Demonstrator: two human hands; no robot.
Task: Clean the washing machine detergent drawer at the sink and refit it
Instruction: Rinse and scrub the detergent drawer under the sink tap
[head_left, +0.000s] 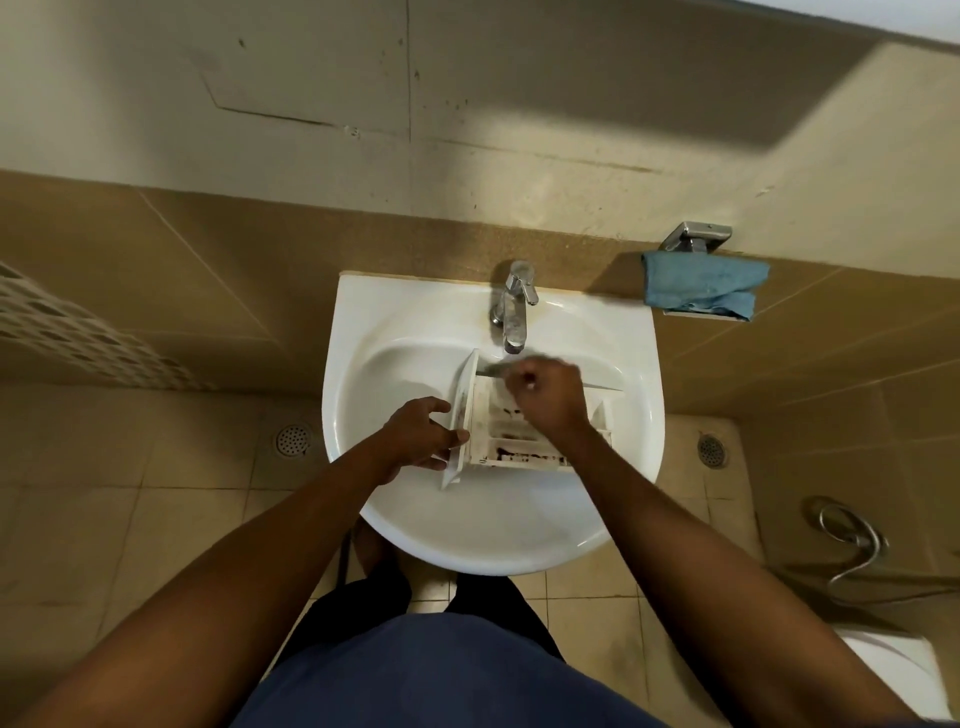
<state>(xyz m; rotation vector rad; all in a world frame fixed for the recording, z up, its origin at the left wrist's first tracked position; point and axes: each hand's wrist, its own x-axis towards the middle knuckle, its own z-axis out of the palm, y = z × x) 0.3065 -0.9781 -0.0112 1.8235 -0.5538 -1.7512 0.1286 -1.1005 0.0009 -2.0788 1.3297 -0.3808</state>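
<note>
The white detergent drawer (511, 441) lies in the white sink (415, 530), its front panel to the left and dark grime in its compartments. My left hand (421, 434) grips the front panel at its lower left end. My right hand (548, 392) is curled over the drawer's far side, under the tap (514, 306), and holds something thin and blurred that I cannot make out. No stream of water shows at the spout.
A blue cloth (701, 286) hangs on a metal holder on the wall to the right of the sink. Floor drains (293, 439) lie on both sides. A metal hose (852, 540) lies on the floor at the right.
</note>
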